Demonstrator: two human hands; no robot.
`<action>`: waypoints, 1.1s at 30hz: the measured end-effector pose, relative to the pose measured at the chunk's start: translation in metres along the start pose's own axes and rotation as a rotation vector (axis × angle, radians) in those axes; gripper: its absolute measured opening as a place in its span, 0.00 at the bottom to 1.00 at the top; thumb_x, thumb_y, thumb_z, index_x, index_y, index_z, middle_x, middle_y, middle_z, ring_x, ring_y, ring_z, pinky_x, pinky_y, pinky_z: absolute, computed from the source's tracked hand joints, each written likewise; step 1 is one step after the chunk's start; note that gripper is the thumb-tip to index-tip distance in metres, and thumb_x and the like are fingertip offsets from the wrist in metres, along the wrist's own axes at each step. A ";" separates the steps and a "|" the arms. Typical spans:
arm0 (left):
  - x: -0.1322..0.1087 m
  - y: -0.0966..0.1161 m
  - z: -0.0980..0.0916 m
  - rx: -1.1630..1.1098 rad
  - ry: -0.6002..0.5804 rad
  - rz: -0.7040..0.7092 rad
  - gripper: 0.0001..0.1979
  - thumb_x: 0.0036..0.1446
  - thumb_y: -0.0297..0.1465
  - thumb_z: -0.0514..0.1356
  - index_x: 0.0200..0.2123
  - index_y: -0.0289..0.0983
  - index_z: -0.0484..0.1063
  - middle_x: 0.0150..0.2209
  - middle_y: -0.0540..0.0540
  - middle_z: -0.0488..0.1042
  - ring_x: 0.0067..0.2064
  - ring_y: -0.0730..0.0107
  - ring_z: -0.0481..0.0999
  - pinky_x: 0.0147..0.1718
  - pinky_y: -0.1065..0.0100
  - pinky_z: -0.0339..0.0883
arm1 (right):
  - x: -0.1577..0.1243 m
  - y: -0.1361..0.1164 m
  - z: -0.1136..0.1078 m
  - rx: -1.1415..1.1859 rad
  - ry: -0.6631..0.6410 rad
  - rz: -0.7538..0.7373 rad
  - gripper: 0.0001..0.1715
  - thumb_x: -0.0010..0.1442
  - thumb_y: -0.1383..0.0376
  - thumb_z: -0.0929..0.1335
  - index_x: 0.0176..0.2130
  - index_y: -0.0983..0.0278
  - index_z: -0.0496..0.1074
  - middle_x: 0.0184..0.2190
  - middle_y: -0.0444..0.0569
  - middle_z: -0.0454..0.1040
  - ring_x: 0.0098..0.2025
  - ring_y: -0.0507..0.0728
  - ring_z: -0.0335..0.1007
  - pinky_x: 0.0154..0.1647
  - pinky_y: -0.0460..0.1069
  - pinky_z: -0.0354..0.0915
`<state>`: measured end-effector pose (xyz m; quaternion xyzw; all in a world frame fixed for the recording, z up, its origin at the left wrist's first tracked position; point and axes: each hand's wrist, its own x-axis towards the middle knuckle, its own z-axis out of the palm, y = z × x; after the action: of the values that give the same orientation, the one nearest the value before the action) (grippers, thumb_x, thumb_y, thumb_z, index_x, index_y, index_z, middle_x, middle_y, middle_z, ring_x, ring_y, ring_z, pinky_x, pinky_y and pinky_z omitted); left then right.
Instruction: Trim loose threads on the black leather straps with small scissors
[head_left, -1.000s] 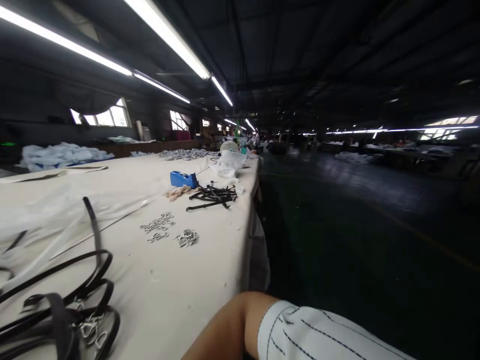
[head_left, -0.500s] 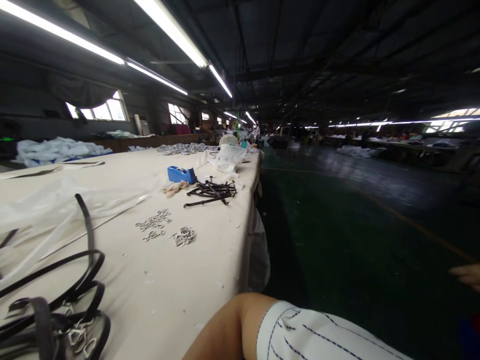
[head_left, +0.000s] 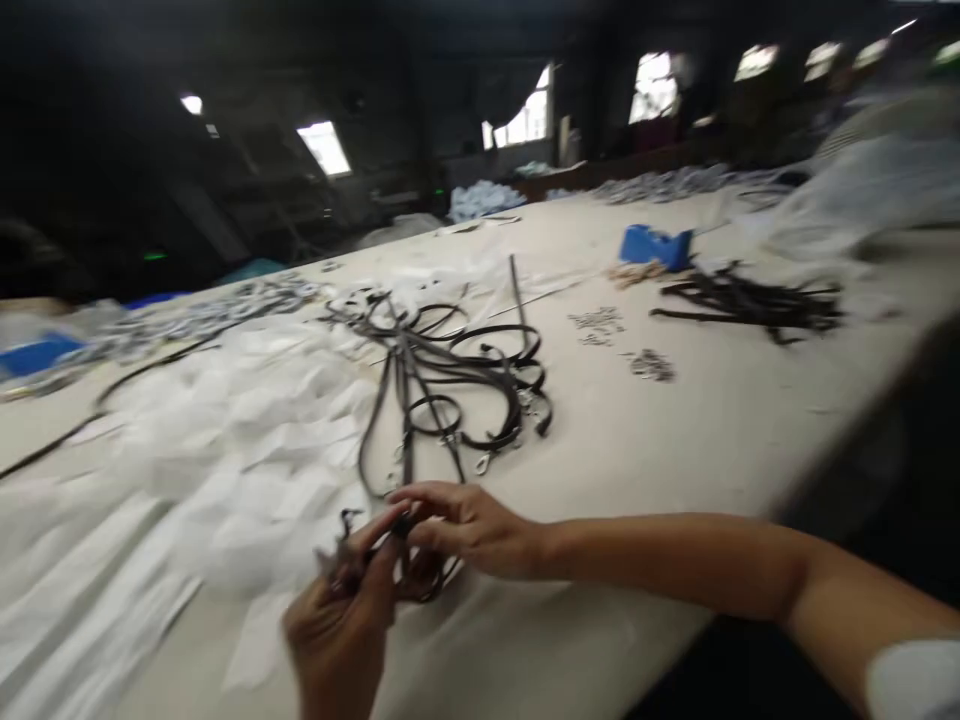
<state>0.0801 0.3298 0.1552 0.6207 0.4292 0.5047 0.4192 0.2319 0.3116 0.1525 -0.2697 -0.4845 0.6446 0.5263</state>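
Above the table (head_left: pixel 570 610), my left hand (head_left: pixel 341 620) is closed on a black strap, with small dark pieces at its fingers that blur hides. My right hand (head_left: pixel 472 525) meets it from the right, fingers pinched on the same strap at the left fingertips. Just beyond both hands lies a loose tangle of long black straps (head_left: pixel 407 430), some with metal clasps (head_left: pixel 484 463) on them. To its right, two small piles of metal fittings (head_left: pixel 651 366) rest on the tabletop. Exactly how the strap is folded between my fingers cannot be seen.
White plastic sheeting (head_left: pixel 247 430) spreads over the table's left side. At the right are a blue tape dispenser (head_left: pixel 655 248), a bundle of short black straps (head_left: pixel 750 303) and a clear plastic bag (head_left: pixel 870 200). The table's edge runs along the lower right.
My view has swung left and down, from the aisle onto the table. Both hands now show together at the strap; earlier, mainly a bent arm and sleeve were in sight.
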 end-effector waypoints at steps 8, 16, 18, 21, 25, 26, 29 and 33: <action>0.001 -0.003 0.001 -0.106 -0.048 -0.206 0.22 0.49 0.38 0.66 0.46 0.32 0.76 0.13 0.57 0.60 0.14 0.84 0.55 0.12 0.79 0.50 | 0.000 -0.011 -0.007 -0.171 0.045 0.064 0.28 0.58 0.56 0.69 0.55 0.65 0.68 0.42 0.51 0.68 0.27 0.50 0.72 0.29 0.46 0.72; 0.004 -0.003 -0.002 -0.066 -0.243 -0.210 0.22 0.57 0.39 0.61 0.51 0.31 0.71 0.11 0.57 0.62 0.14 0.83 0.57 0.15 0.80 0.52 | 0.002 -0.013 -0.014 -0.239 0.050 0.124 0.23 0.61 0.58 0.67 0.53 0.67 0.71 0.26 0.44 0.72 0.22 0.48 0.67 0.24 0.42 0.66; 0.007 -0.003 0.000 -0.049 -0.217 -0.188 0.20 0.55 0.38 0.62 0.47 0.31 0.73 0.12 0.57 0.62 0.14 0.83 0.58 0.14 0.80 0.52 | 0.001 -0.016 -0.014 -0.283 0.087 0.118 0.20 0.61 0.59 0.67 0.50 0.66 0.73 0.24 0.43 0.70 0.21 0.46 0.64 0.23 0.41 0.64; 0.010 -0.004 0.003 -0.055 -0.170 -0.160 0.16 0.55 0.37 0.63 0.41 0.32 0.72 0.14 0.57 0.63 0.13 0.83 0.59 0.13 0.80 0.52 | 0.000 -0.016 -0.013 -0.319 0.118 0.130 0.21 0.61 0.60 0.67 0.51 0.66 0.74 0.23 0.43 0.70 0.21 0.46 0.63 0.23 0.40 0.64; 0.010 -0.005 0.003 -0.072 -0.146 -0.174 0.14 0.54 0.36 0.64 0.39 0.33 0.71 0.18 0.55 0.68 0.14 0.83 0.61 0.12 0.80 0.53 | -0.001 -0.008 -0.015 -0.466 0.124 0.006 0.20 0.62 0.59 0.66 0.51 0.63 0.73 0.30 0.46 0.76 0.24 0.50 0.69 0.24 0.43 0.67; 0.010 -0.006 0.003 -0.067 -0.141 -0.176 0.14 0.53 0.36 0.64 0.39 0.33 0.71 0.18 0.55 0.68 0.14 0.82 0.60 0.12 0.80 0.54 | -0.001 -0.005 -0.016 -0.547 0.149 -0.066 0.19 0.62 0.60 0.66 0.51 0.63 0.73 0.32 0.47 0.77 0.25 0.50 0.70 0.25 0.43 0.68; 0.010 -0.007 0.003 -0.047 -0.131 -0.182 0.15 0.52 0.36 0.65 0.41 0.32 0.74 0.14 0.57 0.64 0.14 0.82 0.59 0.13 0.79 0.55 | -0.003 0.003 -0.019 -0.856 0.240 -0.348 0.13 0.62 0.65 0.66 0.47 0.64 0.74 0.35 0.49 0.78 0.30 0.52 0.74 0.32 0.45 0.69; 0.012 -0.007 0.001 -0.064 -0.178 -0.200 0.19 0.51 0.36 0.66 0.44 0.32 0.74 0.14 0.57 0.63 0.14 0.81 0.60 0.13 0.78 0.55 | -0.006 0.007 -0.022 -1.115 0.215 -0.568 0.08 0.63 0.69 0.65 0.43 0.66 0.72 0.33 0.51 0.78 0.32 0.53 0.74 0.34 0.45 0.68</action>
<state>0.0817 0.3428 0.1517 0.6036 0.4338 0.4166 0.5233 0.2500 0.3134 0.1365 -0.4278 -0.7444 0.0998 0.5028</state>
